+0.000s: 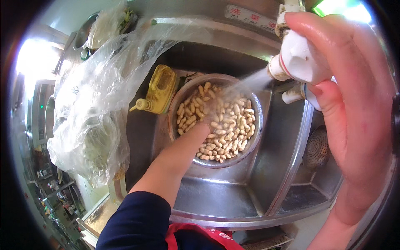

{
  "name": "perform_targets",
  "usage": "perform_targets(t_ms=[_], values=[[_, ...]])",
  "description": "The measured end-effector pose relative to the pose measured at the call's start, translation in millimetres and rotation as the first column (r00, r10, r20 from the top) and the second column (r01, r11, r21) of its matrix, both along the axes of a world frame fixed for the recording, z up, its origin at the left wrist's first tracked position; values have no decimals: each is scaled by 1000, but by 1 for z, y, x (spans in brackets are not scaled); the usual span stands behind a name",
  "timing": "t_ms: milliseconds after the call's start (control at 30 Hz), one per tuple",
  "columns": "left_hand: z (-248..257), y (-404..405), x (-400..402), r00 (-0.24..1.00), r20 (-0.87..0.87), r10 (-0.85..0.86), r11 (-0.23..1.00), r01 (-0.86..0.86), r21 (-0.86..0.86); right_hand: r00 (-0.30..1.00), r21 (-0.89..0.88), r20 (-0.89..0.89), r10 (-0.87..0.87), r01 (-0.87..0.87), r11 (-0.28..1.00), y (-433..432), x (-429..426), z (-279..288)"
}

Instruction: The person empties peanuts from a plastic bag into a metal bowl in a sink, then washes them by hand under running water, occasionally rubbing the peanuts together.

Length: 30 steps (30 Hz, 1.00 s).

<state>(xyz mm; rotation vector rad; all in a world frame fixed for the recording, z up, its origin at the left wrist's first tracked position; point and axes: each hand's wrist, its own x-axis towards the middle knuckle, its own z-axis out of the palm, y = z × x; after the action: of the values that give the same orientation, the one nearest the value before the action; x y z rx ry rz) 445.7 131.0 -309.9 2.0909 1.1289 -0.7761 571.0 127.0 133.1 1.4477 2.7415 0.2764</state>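
Note:
A round metal basin (259,125) stands in the stainless steel sink (215,200), filled with unshelled peanuts (225,131) and water. My left hand (202,128) is sunk into them past the wrist, so its fingers are hidden. At the upper right, my right hand (347,59) grips the white knob (307,56) of a tap, thumb below and fingers over the top. From the tap's stained nozzle (277,69) a spray of water (250,82) runs down into the basin.
A yellow plastic jug (161,90) with a spout lies beside the basin. Clear plastic bags (93,125) overhang the sink's left side. A second tap (293,94) sits below the first. Right of the divider (292,175), a perforated metal strainer (317,148) rests in another sink compartment.

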Motion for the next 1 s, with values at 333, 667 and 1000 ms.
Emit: perform_targets(t_ms=[333, 667, 1000], values=[[-11, -7, -10, 997, -69, 17, 971, -33, -235, 998, 19, 34, 43, -44, 999, 0, 1, -3], [-7, 5, 8, 998, -63, -13, 941, -9, -339, 996, 83, 78, 45, -52, 995, -5, 1, 5], [126, 2, -39, 995, 95, 13, 1000, -13, -7, 995, 104, -26, 99, -96, 990, -2, 2, -17]])
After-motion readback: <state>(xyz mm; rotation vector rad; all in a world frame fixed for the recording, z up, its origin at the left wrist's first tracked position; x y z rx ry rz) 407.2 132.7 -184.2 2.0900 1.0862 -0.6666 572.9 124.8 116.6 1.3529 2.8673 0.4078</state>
